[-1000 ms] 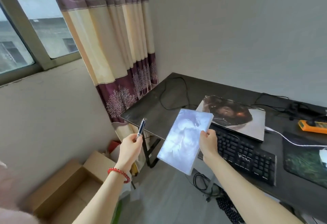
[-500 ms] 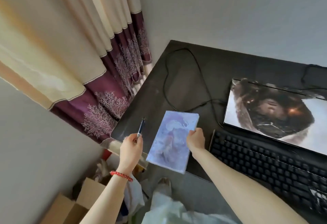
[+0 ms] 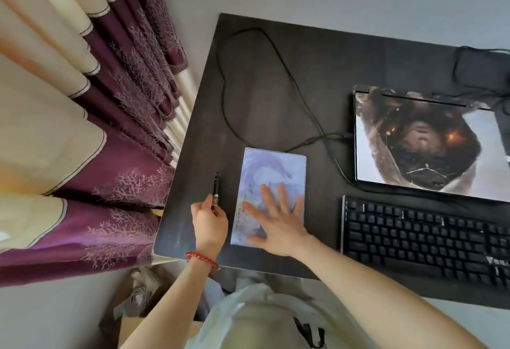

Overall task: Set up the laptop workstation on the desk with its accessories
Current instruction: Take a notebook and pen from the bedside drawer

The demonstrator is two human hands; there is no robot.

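Laptop, lid closed, lies toward the dark worktop's far right, keyboard nearer the front edge. Right hand rests flat, fingers spread, on a notebook near the front-left corner; left hand pinches a pen. Curtain hangs left.

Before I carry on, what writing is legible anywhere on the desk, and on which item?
Notebook: vertical characters on the cover, left of the right hand; too blurred to read.
Keyboard: key legends too small to read.
Laptop: lid artwork only, no legible text.
Pen, held by the left hand: no readable marking.
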